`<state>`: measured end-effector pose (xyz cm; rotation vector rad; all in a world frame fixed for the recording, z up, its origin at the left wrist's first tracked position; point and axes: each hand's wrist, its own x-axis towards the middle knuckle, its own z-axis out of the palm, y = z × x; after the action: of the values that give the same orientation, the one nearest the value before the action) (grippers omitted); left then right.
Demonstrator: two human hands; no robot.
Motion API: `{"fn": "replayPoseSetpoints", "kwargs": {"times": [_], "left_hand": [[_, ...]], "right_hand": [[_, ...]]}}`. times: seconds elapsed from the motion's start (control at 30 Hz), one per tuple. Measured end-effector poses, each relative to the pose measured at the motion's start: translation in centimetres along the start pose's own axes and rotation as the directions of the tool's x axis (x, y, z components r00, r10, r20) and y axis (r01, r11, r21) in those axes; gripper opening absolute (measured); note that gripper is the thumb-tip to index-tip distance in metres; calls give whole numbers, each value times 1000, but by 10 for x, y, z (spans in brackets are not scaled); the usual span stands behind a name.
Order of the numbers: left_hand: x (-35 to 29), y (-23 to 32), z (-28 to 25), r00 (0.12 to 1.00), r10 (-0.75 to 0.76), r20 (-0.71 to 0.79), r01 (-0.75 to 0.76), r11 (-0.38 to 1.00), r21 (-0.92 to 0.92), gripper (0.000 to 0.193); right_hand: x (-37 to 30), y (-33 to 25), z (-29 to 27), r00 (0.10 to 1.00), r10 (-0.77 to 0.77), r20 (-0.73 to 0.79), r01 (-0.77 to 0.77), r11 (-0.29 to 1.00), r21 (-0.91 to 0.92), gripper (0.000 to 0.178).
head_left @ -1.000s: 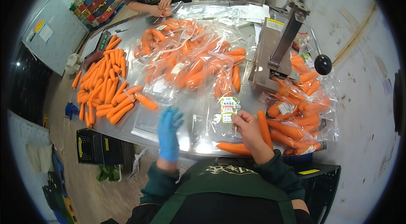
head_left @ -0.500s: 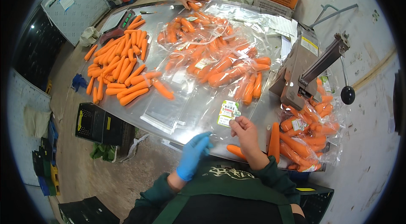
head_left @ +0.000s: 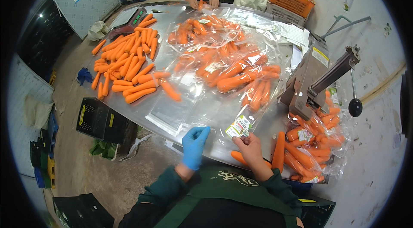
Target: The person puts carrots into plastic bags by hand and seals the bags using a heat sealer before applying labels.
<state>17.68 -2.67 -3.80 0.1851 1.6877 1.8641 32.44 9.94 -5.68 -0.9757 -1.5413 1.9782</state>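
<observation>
My left hand [head_left: 195, 147], in a blue glove, is closed with fingertips together at the table's near edge; whatever they may pinch is too clear to make out. With thumb and fingers, my bare right hand [head_left: 250, 150] grips the near end of a clear plastic bag [head_left: 228, 118], beside its green-and-white label [head_left: 239, 127]. Carrots [head_left: 257, 95] lie in the far end of that bag. Under my right wrist a loose carrot [head_left: 238, 156] lies partly hidden, and another carrot [head_left: 278, 152] lies just right of it.
Loose carrots [head_left: 129, 62] are heaped at left, near a scale [head_left: 129, 21]. Bagged carrots [head_left: 215, 51] cover the middle. A lever-handled machine [head_left: 307, 81] stands at right, with more bagged carrots [head_left: 307, 150] beside it. Across the table, a person's hands [head_left: 204, 3] handle carrots.
My right hand has taken hold of the bag by its label, which now tilts. My left hand has drawn slightly left and its fingers have closed. The view has shifted a little.
</observation>
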Motion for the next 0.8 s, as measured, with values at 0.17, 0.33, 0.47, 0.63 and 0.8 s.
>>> {"fn": "replayPoseSetpoints", "kwargs": {"times": [0.17, 0.33, 0.47, 0.63, 0.8], "left_hand": [[-1, 15, -9, 995, -4, 97, -6, 995, 102, 31], [-26, 85, -11, 787, -186, 588, -91, 908, 409, 21], [14, 96, 23, 592, 432, 680, -773, 542, 328, 54], [67, 96, 74, 107, 112, 988, -979, 183, 86, 61], [65, 93, 116, -107, -24, 994, -993, 51, -106, 29]], "right_hand": [[1, 5, -8, 999, 28, 23, -23, 980, -197, 23], [-2, -21, -18, 980, 79, 183, 13, 892, -452, 20], [-5, -28, -30, 928, 91, 362, 93, 883, -461, 20], [-9, -57, -53, 774, -262, 577, 566, 694, -445, 20], [-30, -78, -85, 902, -131, 410, 299, 876, -378, 22]]}}
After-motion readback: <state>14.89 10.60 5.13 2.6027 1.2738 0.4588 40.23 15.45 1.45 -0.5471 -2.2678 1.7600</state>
